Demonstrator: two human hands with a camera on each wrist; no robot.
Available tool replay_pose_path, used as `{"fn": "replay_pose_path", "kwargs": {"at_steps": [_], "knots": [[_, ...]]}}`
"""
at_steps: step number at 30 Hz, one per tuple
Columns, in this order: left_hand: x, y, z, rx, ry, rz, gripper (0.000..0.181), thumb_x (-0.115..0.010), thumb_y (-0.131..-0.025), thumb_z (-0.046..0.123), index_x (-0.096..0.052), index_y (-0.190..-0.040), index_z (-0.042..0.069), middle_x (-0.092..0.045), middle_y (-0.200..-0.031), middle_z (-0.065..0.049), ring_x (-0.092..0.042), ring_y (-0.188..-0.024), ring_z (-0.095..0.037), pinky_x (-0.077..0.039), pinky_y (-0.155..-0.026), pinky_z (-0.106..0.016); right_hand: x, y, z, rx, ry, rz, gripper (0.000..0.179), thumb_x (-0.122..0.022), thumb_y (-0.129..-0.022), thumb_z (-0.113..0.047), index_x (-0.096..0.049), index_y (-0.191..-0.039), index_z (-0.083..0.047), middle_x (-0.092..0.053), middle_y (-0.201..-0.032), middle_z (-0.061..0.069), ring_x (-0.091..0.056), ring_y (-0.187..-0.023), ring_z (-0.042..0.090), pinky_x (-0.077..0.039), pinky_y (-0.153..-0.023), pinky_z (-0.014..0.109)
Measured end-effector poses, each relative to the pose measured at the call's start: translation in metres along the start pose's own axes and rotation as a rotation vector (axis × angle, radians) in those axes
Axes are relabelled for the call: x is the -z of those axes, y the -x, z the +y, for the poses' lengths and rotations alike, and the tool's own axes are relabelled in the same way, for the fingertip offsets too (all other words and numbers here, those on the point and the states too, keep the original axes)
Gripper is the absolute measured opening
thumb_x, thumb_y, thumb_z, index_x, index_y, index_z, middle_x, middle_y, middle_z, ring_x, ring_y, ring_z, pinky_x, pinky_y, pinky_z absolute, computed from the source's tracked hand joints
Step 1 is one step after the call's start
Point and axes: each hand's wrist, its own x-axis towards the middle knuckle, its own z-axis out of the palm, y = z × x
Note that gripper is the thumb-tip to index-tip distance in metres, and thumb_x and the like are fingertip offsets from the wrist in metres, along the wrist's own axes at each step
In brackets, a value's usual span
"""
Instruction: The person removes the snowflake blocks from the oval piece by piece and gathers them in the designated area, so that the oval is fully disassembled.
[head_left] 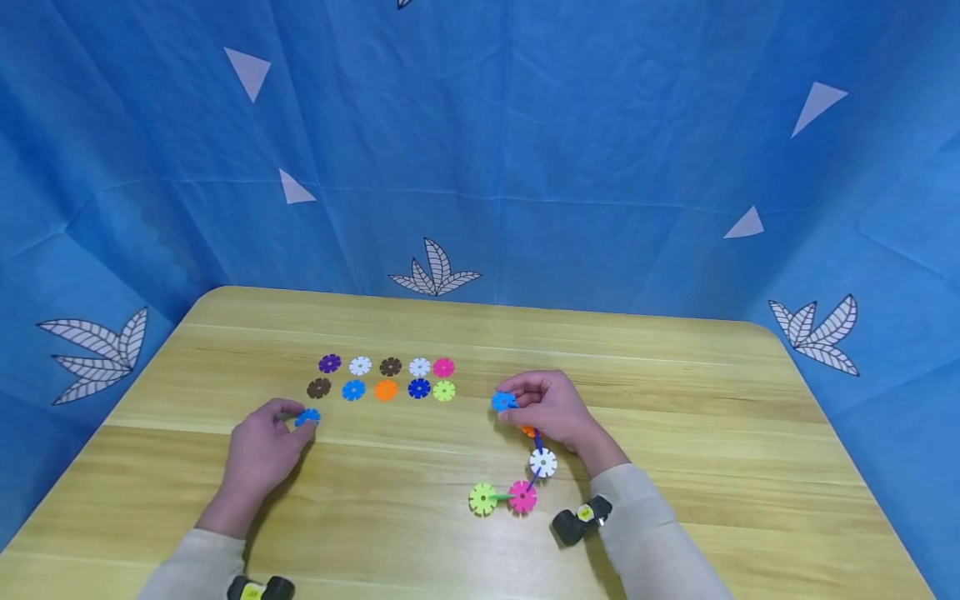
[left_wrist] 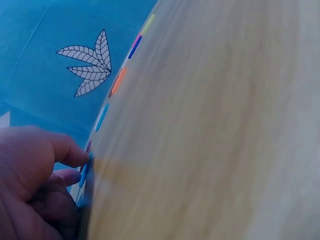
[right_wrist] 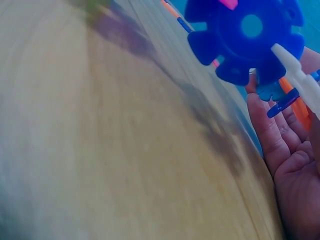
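My left hand [head_left: 261, 448] pinches a light-blue notched plastic disc [head_left: 307, 417] by its edge, close over the table at the left. My right hand [head_left: 553, 408] holds a chain of interlocking discs by its far end, where a light-blue disc [head_left: 502, 402] sits between fingers and thumb. From there the chain curves toward me through an orange disc [head_left: 528, 432], partly hidden by the hand, a white disc [head_left: 543, 463] and a pink disc [head_left: 522, 497] to a lime-green disc [head_left: 482, 499]. Edge-on and dark-blue discs [right_wrist: 215, 45] link them, one looming large in the right wrist view.
Two rows of loose discs lie flat beyond my hands, among them purple [head_left: 329, 363], brown [head_left: 390, 367], orange [head_left: 386, 390] and lime-green [head_left: 444, 391] ones. The wooden table [head_left: 675, 400] meets a blue patterned cloth [head_left: 600, 167] at its far edge.
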Motion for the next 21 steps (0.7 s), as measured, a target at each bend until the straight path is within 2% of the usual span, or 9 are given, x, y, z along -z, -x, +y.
{"fn": "replay_pose_path", "kwargs": {"at_steps": [5, 10, 15, 21], "knots": [[-0.001, 0.0, -0.001, 0.001, 0.009, 0.004, 0.037, -0.068, -0.094, 0.019, -0.06, -0.121, -0.005, -0.049, -0.063, -0.003, -0.045, -0.053, -0.019, -0.037, -0.049, -0.033, 0.0, 0.003, -0.004, 0.008, -0.016, 0.003, 0.036, -0.083, -0.075, 0.002, -0.073, -0.109, 0.003, -0.068, -0.09, 0.01, -0.06, -0.081, 0.021, -0.051, -0.072, 0.027], [-0.003, -0.001, 0.001, 0.01, 0.06, 0.012, 0.044, -0.065, -0.095, 0.021, -0.049, -0.127, -0.005, -0.046, -0.063, -0.002, -0.042, -0.052, -0.018, -0.036, -0.048, -0.033, 0.001, 0.002, -0.003, 0.011, -0.019, -0.004, 0.036, -0.082, -0.075, 0.004, -0.072, -0.11, 0.004, -0.067, -0.09, 0.01, -0.059, -0.081, 0.021, -0.051, -0.072, 0.027], [-0.015, 0.004, 0.017, -0.006, 0.135, -0.019, 0.045, -0.064, -0.095, 0.019, -0.041, -0.125, -0.005, -0.043, -0.062, 0.0, -0.04, -0.051, -0.016, -0.036, -0.048, -0.033, 0.002, 0.0, 0.004, 0.016, -0.043, -0.014, 0.038, -0.078, -0.076, 0.008, -0.071, -0.113, 0.005, -0.067, -0.092, 0.008, -0.059, -0.083, 0.02, -0.051, -0.072, 0.027], [-0.036, 0.012, 0.038, -0.063, 0.166, -0.069, 0.04, -0.066, -0.093, 0.015, -0.041, -0.119, -0.003, -0.042, -0.065, -0.001, -0.04, -0.054, -0.016, -0.037, -0.05, -0.033, 0.0, 0.0, 0.003, 0.037, -0.024, -0.035, 0.038, -0.068, -0.081, 0.011, -0.07, -0.118, 0.003, -0.068, -0.1, 0.011, -0.06, -0.089, 0.024, -0.052, -0.073, 0.028]]}}
